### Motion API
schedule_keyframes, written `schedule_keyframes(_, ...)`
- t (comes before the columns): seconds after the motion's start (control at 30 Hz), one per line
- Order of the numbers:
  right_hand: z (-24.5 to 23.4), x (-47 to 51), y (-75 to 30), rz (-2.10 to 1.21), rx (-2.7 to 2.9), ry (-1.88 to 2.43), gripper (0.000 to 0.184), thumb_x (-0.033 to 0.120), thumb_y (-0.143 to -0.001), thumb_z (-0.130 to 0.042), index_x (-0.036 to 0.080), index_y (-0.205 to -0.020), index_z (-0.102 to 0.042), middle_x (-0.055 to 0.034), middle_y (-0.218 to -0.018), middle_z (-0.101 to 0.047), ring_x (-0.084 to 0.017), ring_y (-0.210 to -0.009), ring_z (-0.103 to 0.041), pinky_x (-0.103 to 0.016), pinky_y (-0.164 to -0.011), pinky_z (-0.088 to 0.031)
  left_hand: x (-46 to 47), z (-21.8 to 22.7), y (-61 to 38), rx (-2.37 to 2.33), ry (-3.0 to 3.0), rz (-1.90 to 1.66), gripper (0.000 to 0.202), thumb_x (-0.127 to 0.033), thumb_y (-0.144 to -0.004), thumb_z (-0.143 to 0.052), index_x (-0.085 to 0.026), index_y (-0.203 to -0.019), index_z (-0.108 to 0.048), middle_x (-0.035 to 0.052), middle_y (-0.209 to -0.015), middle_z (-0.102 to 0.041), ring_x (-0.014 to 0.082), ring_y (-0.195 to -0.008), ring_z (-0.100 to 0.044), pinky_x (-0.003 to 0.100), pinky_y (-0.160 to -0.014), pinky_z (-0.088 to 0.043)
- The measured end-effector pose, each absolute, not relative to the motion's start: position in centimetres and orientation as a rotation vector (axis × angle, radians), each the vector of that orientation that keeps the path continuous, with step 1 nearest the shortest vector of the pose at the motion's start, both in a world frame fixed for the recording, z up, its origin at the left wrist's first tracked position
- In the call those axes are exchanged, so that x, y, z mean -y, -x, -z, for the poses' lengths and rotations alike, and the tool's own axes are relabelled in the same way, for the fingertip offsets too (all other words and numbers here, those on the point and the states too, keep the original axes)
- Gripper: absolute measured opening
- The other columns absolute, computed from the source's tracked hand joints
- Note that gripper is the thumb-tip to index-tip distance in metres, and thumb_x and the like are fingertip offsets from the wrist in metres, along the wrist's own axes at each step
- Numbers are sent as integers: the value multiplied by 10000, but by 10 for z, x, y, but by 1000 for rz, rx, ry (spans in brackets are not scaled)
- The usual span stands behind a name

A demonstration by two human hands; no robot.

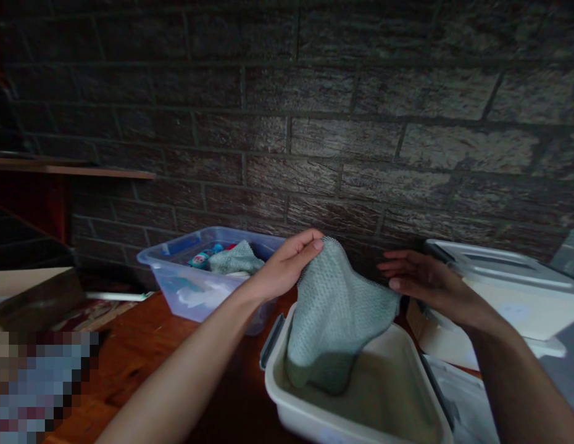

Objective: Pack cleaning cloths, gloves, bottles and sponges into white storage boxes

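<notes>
A grey-green textured cloth (pixel 336 302) hangs from my left hand (pixel 289 262), which pinches its upper corner between thumb and fingers. The cloth's lower part droops into a white plastic bin (pixel 398 370) with grey side latches. My right hand (pixel 421 280) is beside the cloth's right corner, fingers apart and stretched out, holding nothing. To the left stands a clear bluish plastic tub (pixel 185 296) with a similar cloth (pixel 238 259) and other small items inside.
A lidded white box (pixel 513 296) stands at the right, near a clear lid (pixel 463 394). The reddish wooden table (pixel 143 351) meets a dark brick wall (pixel 268 142). A wooden shelf (pixel 74 168) juts out at left, above an open cardboard box (pixel 32 296).
</notes>
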State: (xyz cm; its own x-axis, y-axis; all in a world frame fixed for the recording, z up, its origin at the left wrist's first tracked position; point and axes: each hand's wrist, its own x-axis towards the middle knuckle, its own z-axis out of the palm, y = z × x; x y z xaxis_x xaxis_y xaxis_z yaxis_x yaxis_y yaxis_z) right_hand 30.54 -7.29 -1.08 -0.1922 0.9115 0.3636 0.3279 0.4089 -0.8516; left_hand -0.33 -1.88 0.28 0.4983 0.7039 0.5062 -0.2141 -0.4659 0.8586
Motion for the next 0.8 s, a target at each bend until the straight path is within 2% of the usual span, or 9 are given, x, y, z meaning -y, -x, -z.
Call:
schedule_keyframes(0.07,13,73,-294,-788,1832,1025,718,317,-778,-851,293,-1426,-542,-97,-1407,-611,-280,-1297,-552,-443,-1080,-447,28,-1,-2,-376,-1765,-1041,241,-429,-973,-563,-201,-908,-606,-21,-773,-523,126,-681,-467,233,-605,-346)
schedule_keyframes(0.13,15,75,-281,-815,1968,969,732,305,-768,-857,298,-1433,-552,-77,-1453,-579,-285,-1351,-505,-466,-1144,-380,37,1,-6,-355,-1775,-930,233,-429,-980,-549,-208,-930,-602,-20,-768,-505,127,-664,-451,234,-582,-334)
schedule_keyframes(0.2,16,77,-269,-937,2080,918,544,327,-796,-827,264,-1312,-667,-58,-1312,-676,-280,-1230,-595,-447,-1078,-441,43,1,-9,-359,-1777,-861,224,-423,-977,-554,-209,-934,-605,-15,-765,-496,129,-654,-439,234,-558,-325)
schedule_keyframes(0.3,16,83,-261,-1223,2101,874,214,366,-880,-734,204,-1010,-785,-23,-950,-759,-213,-873,-683,-350,-827,-536,43,1,-10,-384,-1764,-865,225,-422,-971,-570,-206,-928,-618,-15,-765,-508,125,-659,-452,222,-552,-343)
schedule_keyframes(0.43,10,90,-263,-1282,1853,779,165,333,-902,-719,183,-885,-785,-10,-828,-738,-152,-739,-639,-276,-738,-495,33,5,-9,-385,-1713,-814,252,-445,-932,-635,-227,-1056,-654,1,-880,-616,136,-773,-580,226,-676,-457)
schedule_keyframes(0.53,2,93,-265,-1169,1631,709,188,351,-909,-714,181,-856,-775,-24,-820,-730,-154,-753,-633,-276,-765,-484,28,13,-7,-273,-1670,-501,530,-383,-765,-830,-268,-1236,-617,46,-1087,-690,210,-967,-660,309,-823,-525)
schedule_keyframes(0.6,-2,92,-266,-1141,1504,693,206,379,-894,-727,185,-834,-763,-27,-803,-721,-156,-732,-626,-280,-750,-484,26,18,-7,-270,-1658,-267,672,-324,-672,-899,-278,-1275,-607,61,-1101,-726,243,-963,-693,350,-813,-548)
schedule_keyframes(0.7,-6,88,-268,-1101,1353,691,214,401,-862,-758,188,-836,-755,-25,-796,-714,-150,-695,-613,-267,-702,-482,25,23,-9,-316,-1728,-142,422,-351,-736,-850,-223,-1118,-726,77,-1027,-773,248,-895,-718,360,-804,-548)
schedule_keyframes(0.8,-8,85,-273,-1100,1259,650,195,381,-868,-752,187,-850,-751,-21,-809,-717,-133,-684,-611,-243,-690,-487,19,24,-8,-400,-1730,-317,192,-299,-794,-781,-195,-955,-785,67,-990,-783,227,-899,-712,327,-833,-533)
